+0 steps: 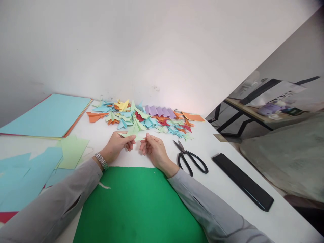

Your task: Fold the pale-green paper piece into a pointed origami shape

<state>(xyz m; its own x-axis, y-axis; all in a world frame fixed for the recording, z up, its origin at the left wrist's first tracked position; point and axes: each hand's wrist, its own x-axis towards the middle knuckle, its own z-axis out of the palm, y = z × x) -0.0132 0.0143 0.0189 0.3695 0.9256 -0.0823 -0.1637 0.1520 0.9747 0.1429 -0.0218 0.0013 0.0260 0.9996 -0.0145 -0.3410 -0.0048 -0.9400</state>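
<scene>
At the centre of the frame, a light-green paper piece (140, 138) is held up between two bare hands, above the white table (215, 182) and just beyond the far edge of a green mat (141, 206). The left hand (117, 147) is nearly closed, its thumb pressed flat on the paper against the curled fingers, probably because so thin a piece needs backing to stay flat. The right hand (155, 151) is looser: thumb and forefinger appear pinched together at the paper's right end, the other fingers half curled beneath. Holding it from both ends likely keeps it steady; its exact folds are too small to tell.

Just beyond the hands, across the upper middle, lies a heap of small folded papers, among them an orange paper plane (97, 117), a yellow folded piece (123, 106) and a purple pleated strip (160, 111). Massed near the wall, they seem placed so as to leave the near side free for handling.

At the left of the frame, a stack of large sheets (48, 116), light blue on top, sits squared up, while loose light-blue sheets (32, 182) and a light-green slip (74, 152) overlap beside the left forearm, presumably within easy reach. Right of centre, black-handled scissors (186, 153) lie slightly open near the right wrist, handles towards the person, which would suit picking up. A long black case (243, 181) lies farther right, apparently set aside.
</scene>
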